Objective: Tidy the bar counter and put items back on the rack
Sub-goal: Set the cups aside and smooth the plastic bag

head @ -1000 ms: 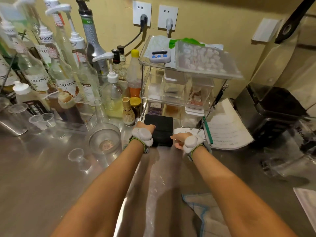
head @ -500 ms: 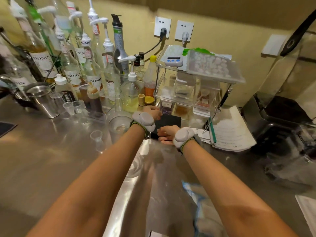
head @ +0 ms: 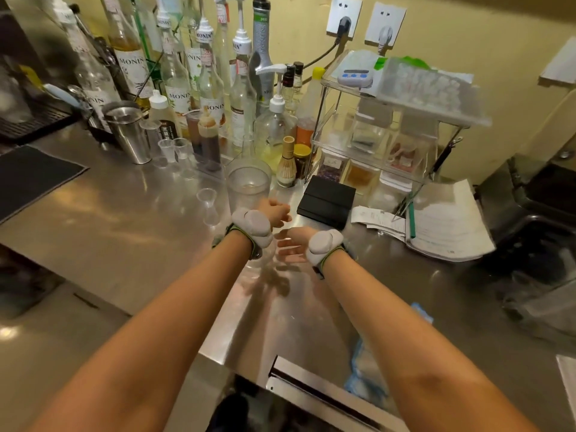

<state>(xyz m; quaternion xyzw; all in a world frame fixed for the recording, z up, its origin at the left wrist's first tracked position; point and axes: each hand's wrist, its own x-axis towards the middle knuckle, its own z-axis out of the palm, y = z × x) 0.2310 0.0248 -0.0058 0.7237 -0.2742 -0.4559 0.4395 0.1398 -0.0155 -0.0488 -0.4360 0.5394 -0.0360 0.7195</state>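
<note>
A flat black scale (head: 326,201) lies on the steel counter (head: 131,232) just in front of the clear two-tier rack (head: 324,141). Both my hands hover over the counter a little nearer to me than the scale, touching nothing. My left hand (head: 276,212) has loosely curled fingers and holds nothing; it is beside a clear plastic pitcher (head: 249,185). My right hand (head: 291,244) is relaxed with its fingers pointing left. A small clear cup (head: 208,199) stands left of the pitcher. The rack's top carries a timer (head: 355,77) and a lidded tray.
Syrup bottles (head: 187,76) crowd the back left, with a steel shaker (head: 127,132), small cups and a bamboo whisk (head: 287,163). A black mat (head: 28,176) lies far left. Papers (head: 445,219) sit right of the rack, and a blue cloth (head: 364,369) near the front edge.
Both hands have let go of the black scale and drawn back toward me; the scale stays in front of the rack. My view has swung left.
</note>
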